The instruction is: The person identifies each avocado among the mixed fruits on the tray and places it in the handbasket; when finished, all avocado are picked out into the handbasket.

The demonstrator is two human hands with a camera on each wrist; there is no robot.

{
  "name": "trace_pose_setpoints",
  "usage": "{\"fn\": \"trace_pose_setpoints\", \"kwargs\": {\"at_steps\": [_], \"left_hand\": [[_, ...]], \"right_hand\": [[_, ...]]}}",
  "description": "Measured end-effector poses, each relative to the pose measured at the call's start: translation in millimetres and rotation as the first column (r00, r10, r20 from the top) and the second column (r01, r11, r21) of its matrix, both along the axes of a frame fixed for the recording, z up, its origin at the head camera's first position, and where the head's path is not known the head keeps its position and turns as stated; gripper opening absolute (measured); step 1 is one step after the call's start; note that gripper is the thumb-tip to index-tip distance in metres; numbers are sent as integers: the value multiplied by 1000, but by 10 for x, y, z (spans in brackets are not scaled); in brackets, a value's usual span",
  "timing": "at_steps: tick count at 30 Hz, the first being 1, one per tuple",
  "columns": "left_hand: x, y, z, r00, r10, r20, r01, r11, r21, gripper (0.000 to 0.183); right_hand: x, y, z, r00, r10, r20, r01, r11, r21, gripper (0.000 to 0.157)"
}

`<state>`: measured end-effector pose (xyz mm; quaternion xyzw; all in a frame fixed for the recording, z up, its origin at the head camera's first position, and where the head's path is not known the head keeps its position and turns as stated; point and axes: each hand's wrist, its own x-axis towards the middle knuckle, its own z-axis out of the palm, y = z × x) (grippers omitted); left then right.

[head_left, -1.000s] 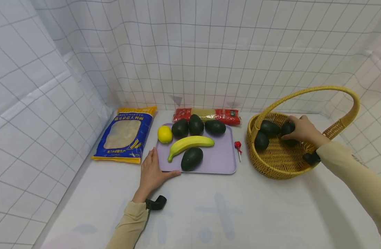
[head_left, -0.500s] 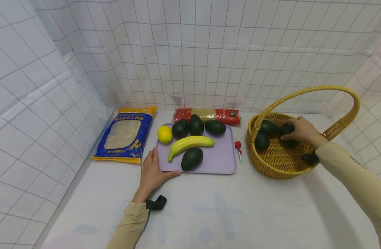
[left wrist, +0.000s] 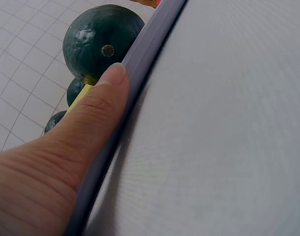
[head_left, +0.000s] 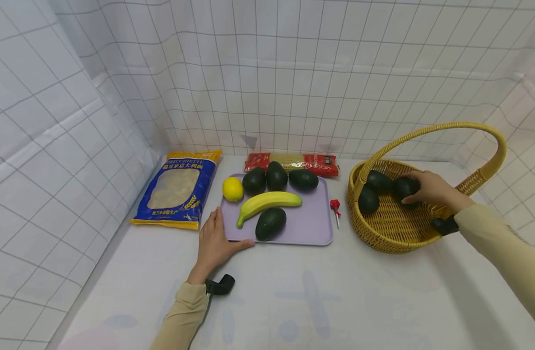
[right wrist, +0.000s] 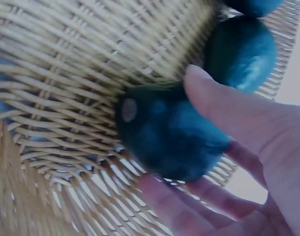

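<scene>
My left hand (head_left: 213, 245) lies at the near-left corner of a lilac tray (head_left: 308, 228), thumb along its front edge and fingers along its left side. On the tray are a yellow banana (head_left: 269, 200), a lemon (head_left: 232, 189) and several dark green avocados, the nearest avocado (head_left: 270, 223) just past my thumb (left wrist: 96, 105). Inside a wicker basket (head_left: 391, 243) at the right, my right hand (head_left: 433, 188) holds an avocado (right wrist: 169, 128) between thumb and fingers. That avocado rests low in the basket. Two other avocados lie at its left side, one avocado (head_left: 369, 200) nearer.
A blue and yellow orecchiette bag (head_left: 175, 187) lies left of the tray. Behind it is a red-ended pasta packet (head_left: 289, 163). A red lollipop (head_left: 335, 206) lies between tray and basket. The basket's tall handle (head_left: 446, 126) arches above my right wrist. Grid-patterned sheeting stands behind and at the sides.
My right hand has shifted slightly to the right, its thumb sliding along the avocado, so more of the avocado shows. My left hand and the tray stay where they were.
</scene>
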<state>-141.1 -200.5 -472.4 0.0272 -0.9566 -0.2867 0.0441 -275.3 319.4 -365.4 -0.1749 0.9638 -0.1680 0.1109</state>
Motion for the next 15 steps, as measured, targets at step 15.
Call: {"fn": "trace_pose_setpoints", "kwargs": {"at_steps": [15], "left_hand": [[-2,-6,-6,1000,-2,-16,2,1000,3,133]], "right_hand": [[542,-26,527,998,-11,-54,4,993,-117,42]]}}
